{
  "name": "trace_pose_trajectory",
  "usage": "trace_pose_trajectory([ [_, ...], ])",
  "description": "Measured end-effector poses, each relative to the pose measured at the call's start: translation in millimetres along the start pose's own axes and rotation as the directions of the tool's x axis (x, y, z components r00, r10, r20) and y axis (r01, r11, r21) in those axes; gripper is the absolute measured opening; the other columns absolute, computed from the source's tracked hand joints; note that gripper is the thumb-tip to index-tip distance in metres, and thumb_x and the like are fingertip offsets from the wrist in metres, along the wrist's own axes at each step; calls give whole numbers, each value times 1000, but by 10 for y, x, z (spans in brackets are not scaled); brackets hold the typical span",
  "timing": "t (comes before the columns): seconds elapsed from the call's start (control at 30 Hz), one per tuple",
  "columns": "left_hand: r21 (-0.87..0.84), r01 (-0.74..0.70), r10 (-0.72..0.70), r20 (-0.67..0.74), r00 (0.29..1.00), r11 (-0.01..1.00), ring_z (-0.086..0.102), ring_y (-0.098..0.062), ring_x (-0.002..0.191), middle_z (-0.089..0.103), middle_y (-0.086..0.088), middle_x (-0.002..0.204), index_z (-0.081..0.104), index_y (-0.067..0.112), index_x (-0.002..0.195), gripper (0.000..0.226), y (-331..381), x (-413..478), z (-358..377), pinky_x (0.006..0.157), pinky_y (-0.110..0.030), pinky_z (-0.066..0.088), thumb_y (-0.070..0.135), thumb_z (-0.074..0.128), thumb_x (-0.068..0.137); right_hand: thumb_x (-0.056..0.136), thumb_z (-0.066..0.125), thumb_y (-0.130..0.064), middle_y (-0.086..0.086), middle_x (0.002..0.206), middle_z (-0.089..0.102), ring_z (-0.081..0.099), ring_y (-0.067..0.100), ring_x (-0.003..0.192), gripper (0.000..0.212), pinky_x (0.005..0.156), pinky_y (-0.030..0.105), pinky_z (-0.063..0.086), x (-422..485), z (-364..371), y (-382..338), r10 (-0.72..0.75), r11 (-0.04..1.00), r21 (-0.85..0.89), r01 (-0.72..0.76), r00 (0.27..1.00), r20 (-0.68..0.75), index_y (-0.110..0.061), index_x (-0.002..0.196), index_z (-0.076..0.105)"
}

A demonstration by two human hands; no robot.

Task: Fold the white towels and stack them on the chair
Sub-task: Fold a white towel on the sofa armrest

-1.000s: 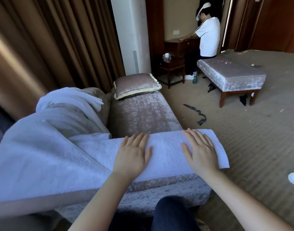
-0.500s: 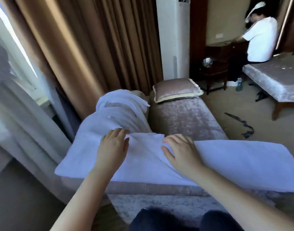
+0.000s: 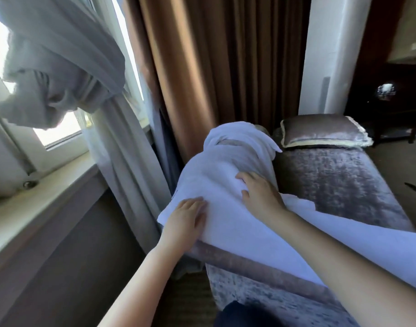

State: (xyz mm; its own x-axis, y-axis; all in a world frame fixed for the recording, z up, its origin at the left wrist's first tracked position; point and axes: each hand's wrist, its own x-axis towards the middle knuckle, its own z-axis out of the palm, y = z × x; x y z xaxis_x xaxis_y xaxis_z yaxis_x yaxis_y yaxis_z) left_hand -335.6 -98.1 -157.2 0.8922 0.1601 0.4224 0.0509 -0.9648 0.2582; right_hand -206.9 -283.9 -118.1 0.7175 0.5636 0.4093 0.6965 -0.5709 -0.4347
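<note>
A long white towel (image 3: pixel 249 234) lies across the near end of a grey velvet chaise chair (image 3: pixel 339 182), draped over its armrest and running off to the right. My left hand (image 3: pixel 187 219) rests flat on the towel's left end, fingers straight. My right hand (image 3: pixel 259 194) lies on the towel further up, fingers spread and slightly bent on the cloth. A second white towel (image 3: pixel 237 135) is bunched over the top of the armrest behind them.
A grey cushion (image 3: pixel 322 134) sits at the chair's far end. Brown curtains (image 3: pixel 202 67) hang behind, a sheer curtain (image 3: pixel 60 67) is knotted at the window on the left, above a sill (image 3: pixel 37 204). A dark wooden side table (image 3: pixel 391 109) stands at the right.
My head has turned left toward the window. Both hands slid left along the towel, from its right part to its left end over the armrest.
</note>
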Motion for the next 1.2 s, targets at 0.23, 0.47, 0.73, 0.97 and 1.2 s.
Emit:
trace_pose_trajectory([
  [0.23,-838,462,-625,199,755,290,67,-26,82,73,-7,94,70,12,100,51,-87,298,-671,76,-36,52,53,39,99,62,53,16,9,118,64,64,31,86,62,63,36,56,-403,190,-625,-587,805,-60,590,808,53,-9,118,62],
  [0.47,-356,599,-614,84,785,717,61,-17,76,66,4,74,70,18,78,15,-291,341,-642,62,-27,46,29,65,88,69,66,4,9,127,60,62,28,94,60,75,38,54,-603,427,-585,-609,775,-42,631,763,217,-13,126,56],
  [0.73,-56,627,-622,83,779,777,54,-21,89,62,-3,99,62,10,107,22,-495,341,-315,74,-30,39,27,50,99,87,39,-36,-1,111,67,66,21,98,42,80,35,55,-379,247,-85,-299,942,-175,288,953,-41,-15,109,68],
  [0.97,-110,616,-621,-19,783,780,50,-21,84,62,-9,101,56,7,101,20,-449,242,-186,70,-31,35,23,44,102,90,29,-45,0,115,68,63,21,108,54,91,36,50,-422,322,18,-124,954,-275,119,992,-2,-16,117,66],
  [1.2,151,260,-183,-397,899,954,55,-36,99,62,-13,108,62,7,106,23,98,191,-13,78,-42,38,20,50,93,90,32,-47,-2,101,69,65,21,95,50,83,36,53,-471,246,55,-87,956,-281,83,996,-3,-16,106,67],
])
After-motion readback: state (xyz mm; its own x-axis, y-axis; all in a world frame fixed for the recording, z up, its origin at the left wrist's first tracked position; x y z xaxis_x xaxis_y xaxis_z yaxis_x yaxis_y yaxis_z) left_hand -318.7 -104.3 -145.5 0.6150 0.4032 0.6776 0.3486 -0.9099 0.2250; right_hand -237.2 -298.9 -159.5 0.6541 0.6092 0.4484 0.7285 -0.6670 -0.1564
